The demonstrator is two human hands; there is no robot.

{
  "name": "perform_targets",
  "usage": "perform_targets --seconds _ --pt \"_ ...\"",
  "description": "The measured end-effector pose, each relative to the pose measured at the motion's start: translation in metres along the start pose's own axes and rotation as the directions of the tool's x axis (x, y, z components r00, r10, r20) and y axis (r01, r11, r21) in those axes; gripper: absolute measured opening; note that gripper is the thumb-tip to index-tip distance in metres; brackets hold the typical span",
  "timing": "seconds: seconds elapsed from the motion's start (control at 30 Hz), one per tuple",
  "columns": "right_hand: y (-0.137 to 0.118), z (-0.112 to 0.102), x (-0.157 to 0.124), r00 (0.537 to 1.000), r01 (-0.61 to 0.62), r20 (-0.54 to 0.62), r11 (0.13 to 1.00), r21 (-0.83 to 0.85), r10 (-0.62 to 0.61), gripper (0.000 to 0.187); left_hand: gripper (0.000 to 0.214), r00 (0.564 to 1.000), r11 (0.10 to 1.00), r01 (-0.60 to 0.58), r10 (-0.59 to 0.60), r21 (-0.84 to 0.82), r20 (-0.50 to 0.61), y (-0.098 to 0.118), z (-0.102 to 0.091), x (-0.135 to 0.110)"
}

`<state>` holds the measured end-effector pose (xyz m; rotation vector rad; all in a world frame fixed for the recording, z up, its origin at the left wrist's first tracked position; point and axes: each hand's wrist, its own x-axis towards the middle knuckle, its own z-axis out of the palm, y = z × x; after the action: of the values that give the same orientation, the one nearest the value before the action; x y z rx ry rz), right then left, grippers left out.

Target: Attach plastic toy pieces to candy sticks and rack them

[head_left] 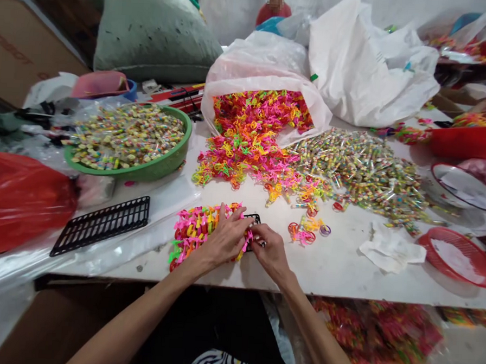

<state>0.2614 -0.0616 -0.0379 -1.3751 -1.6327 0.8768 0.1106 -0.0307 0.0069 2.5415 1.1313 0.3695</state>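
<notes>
A black slotted plastic tray (256,219) lies in front of me, mostly covered by rows of small coloured plastic toys (195,225) in pink, yellow, red and green. My left hand (227,236) rests over these rows, its fingers spread; its thumb is partly hidden. At the tray's right end, my right hand (269,253) pinches a small pink plastic toy (248,237) close to the left fingertips. A few loose toys with rings (305,235) lie to the right of my right hand.
A white sack (269,58) spills a heap of toys (244,149). Beside it lies a pile of small wrapped tubes (361,172). To the left are a green basin (146,171) and another black tray (102,223). A red basket (459,256) stands right; a person (272,14) is behind.
</notes>
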Motion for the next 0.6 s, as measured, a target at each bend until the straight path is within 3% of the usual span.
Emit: perform_targets --seconds 0.13,0.4,0.6 --pt "-0.002 0.001 -0.002 1.000 0.020 0.008 0.999 -0.033 -0.020 0.020 0.045 1.000 1.000 0.004 -0.004 -0.001 -0.024 -0.001 0.001 -0.001" --pt "-0.003 0.003 -0.005 0.987 0.150 -0.029 0.973 -0.174 -0.157 0.023 0.034 1.000 1.000 -0.017 0.017 0.024 0.002 0.003 -0.004 -0.004" --pt "-0.005 0.010 -0.007 0.983 0.108 -0.120 0.966 -0.234 -0.139 0.018 0.028 1.000 1.000 -0.010 0.011 0.002 -0.014 0.003 -0.005 -0.002"
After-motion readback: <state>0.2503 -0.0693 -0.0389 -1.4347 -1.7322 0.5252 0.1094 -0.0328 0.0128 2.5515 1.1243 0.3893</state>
